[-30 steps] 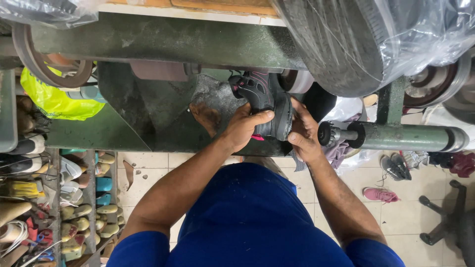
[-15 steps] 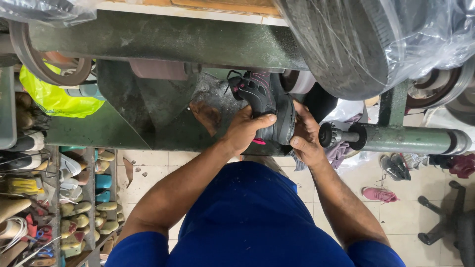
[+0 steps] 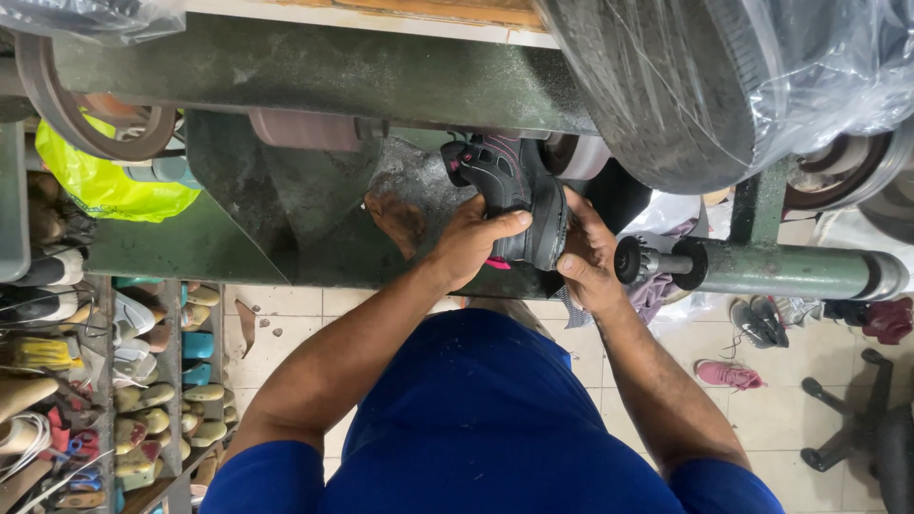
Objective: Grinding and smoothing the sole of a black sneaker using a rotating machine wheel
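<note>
Looking straight down from the head view, I've got both hands on a dark sports shoe (image 3: 509,195), sole turned to the right, held up against the green grinding machine (image 3: 314,71). My left hand (image 3: 471,243) is wrapped round the upper from the left, fingers closed, thumb lying across the grey side just above a bit of pink trim. My right hand (image 3: 586,252) is cupped on the sole side, fingers curled over the grey sole edge, so the shoe is pinched between the two. The toe end points up toward a pale grinding wheel (image 3: 571,157) under the machine's top edge; whether it touches, I cannot tell. Just right of my right hand a black knob (image 3: 630,260) sits on the end of a green shaft (image 3: 790,269). Above it bulges a big wheel wrapped in clear plastic (image 3: 724,76). Down at the left edge, racks of shoe forms (image 3: 143,400); on the tiled floor at right, a pink shoe (image 3: 728,373)
</note>
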